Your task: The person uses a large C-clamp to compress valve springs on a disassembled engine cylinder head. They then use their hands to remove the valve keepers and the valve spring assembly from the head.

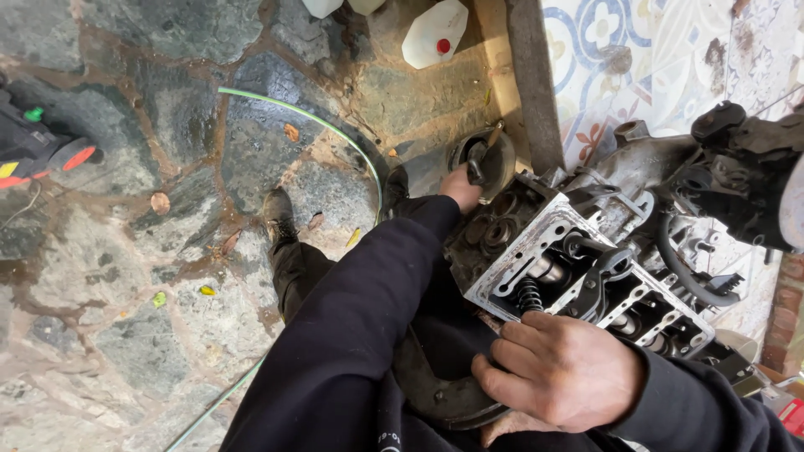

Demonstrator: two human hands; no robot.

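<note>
Your cylinder head (586,268) lies tilted on the tiled bench (670,59), valve springs up. Your right hand (561,372) is curled around the curved clamp tool (435,389) at its near edge; your left hand (462,186) grips the round handle (486,159) at its far end.
</note>
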